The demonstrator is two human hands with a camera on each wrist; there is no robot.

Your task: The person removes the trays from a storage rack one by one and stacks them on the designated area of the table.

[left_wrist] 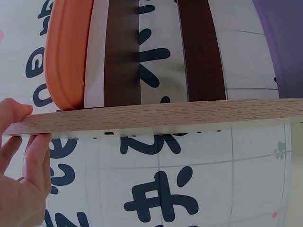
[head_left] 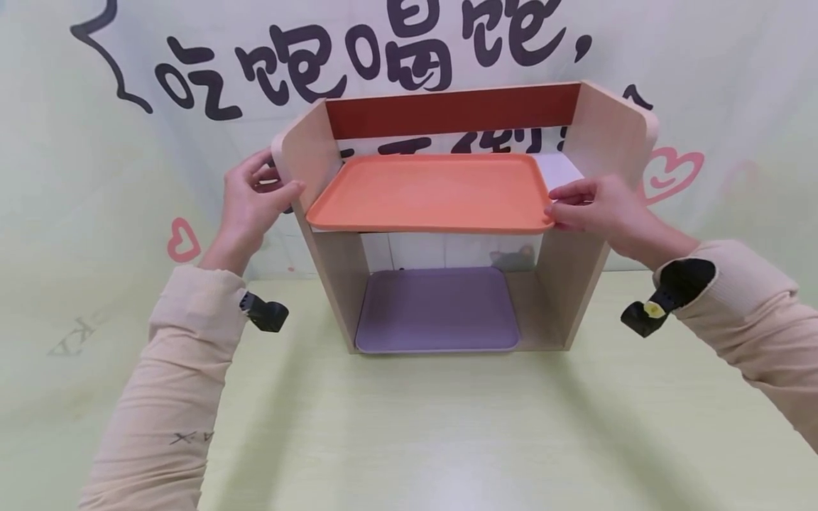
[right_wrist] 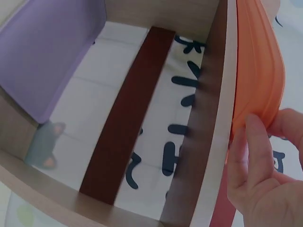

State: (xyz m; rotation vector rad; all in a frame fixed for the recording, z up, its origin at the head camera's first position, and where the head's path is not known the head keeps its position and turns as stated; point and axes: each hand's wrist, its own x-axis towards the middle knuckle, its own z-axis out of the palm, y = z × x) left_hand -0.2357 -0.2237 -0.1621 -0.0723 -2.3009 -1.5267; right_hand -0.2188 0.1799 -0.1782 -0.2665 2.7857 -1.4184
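An orange tray (head_left: 441, 191) lies on the upper shelf of a small wooden rack (head_left: 332, 284), its left end against the side panel. My right hand (head_left: 594, 209) pinches the tray's right front corner; in the right wrist view the thumb and fingers (right_wrist: 255, 146) meet at that edge. My left hand (head_left: 252, 195) grips the front edge of the rack's left side panel, thumb on the inner side and fingers (left_wrist: 38, 161) outside, as the left wrist view shows. On the lower shelf rests a purple tray (head_left: 437, 312), toward the left side.
A dark red board (head_left: 454, 111) spans the rack's top back. Behind stands a white backdrop (head_left: 128, 163) with black lettering and pink hearts. The pale table (head_left: 422, 426) extends in front of the rack. To the right of the orange tray a strip of white shelf (head_left: 557, 168) shows.
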